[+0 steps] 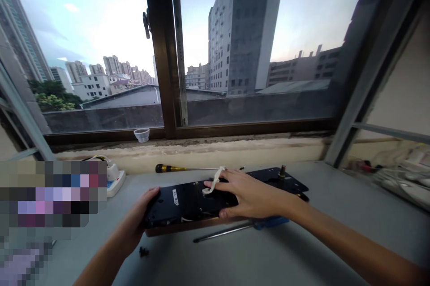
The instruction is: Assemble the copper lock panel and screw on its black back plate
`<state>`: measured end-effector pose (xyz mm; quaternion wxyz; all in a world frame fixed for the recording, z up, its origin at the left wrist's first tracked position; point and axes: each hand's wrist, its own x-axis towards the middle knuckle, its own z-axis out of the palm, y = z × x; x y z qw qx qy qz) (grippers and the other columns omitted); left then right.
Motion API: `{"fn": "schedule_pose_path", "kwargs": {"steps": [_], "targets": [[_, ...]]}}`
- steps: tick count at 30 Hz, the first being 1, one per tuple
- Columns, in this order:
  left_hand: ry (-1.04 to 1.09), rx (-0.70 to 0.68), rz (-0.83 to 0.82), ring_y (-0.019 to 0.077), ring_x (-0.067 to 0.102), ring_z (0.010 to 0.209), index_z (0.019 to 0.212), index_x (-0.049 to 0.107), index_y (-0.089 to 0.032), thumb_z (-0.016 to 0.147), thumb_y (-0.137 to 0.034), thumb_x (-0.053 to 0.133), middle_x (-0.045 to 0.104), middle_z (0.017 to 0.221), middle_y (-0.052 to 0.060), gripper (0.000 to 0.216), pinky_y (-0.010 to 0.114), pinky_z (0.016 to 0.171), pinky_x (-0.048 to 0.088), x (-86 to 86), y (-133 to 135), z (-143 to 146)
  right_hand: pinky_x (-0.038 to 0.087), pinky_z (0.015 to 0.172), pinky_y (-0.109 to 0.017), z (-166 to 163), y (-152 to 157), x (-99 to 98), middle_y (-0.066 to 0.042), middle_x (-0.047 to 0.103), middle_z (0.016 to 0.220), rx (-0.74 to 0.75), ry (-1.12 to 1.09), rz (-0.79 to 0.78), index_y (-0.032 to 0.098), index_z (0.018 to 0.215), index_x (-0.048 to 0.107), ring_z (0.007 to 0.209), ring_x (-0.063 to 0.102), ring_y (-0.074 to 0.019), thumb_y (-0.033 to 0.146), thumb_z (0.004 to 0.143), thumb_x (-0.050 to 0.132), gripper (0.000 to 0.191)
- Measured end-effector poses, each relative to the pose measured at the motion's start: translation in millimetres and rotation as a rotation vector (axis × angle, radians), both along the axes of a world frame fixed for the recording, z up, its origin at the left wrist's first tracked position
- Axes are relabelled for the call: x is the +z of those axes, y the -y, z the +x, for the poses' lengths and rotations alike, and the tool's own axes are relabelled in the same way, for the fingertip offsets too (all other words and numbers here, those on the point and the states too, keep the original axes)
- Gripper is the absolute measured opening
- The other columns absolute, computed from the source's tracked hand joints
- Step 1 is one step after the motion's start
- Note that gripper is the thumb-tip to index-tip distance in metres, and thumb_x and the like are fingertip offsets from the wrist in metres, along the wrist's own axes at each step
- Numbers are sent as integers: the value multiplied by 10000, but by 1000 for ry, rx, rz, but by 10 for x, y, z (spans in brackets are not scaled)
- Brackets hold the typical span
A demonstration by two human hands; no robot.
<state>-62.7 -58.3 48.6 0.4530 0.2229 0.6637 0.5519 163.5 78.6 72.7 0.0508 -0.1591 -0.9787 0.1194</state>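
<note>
A long black panel [183, 203] lies flat on the grey table, on a brown base. My left hand [139, 218] grips its left end, fingers wrapped round the edge. My right hand [243, 194] lies flat on top of the panel near its middle, fingers stretched out; a white strip [215, 179] sits by the fingertips. A second black plate [278, 178] with a brass post extends behind my right hand.
A yellow-handled screwdriver [183, 169] lies at the back of the grey table [268, 254]. A blue-handled screwdriver [242, 227] lies in front of the panel. Small black screws [144, 252] sit near my left wrist. A white power strip [116, 178] is left; a clear cup [141, 135] stands on the window ledge.
</note>
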Motion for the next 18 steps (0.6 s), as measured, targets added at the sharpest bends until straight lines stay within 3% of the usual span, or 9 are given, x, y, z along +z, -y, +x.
{"fn": "schedule_pose_path", "kwargs": {"steps": [9,18], "targets": [[-40,-3,61,107,531,543,926,574,-220,695,-415,602,595,659,-37,304,171,447,342,-99,-50,-9,310,962,-476,24,9,-31,-139,445,1249,34,-21,-8,226,1327,395,1164,367,-305,622,745,492,711],[-43,49,58,97,533,509,935,565,-227,672,-414,630,599,639,-40,329,161,426,326,-83,-48,34,259,996,-502,34,33,-81,-132,399,1307,18,8,21,255,1343,358,1232,291,-307,659,754,431,719]]}}
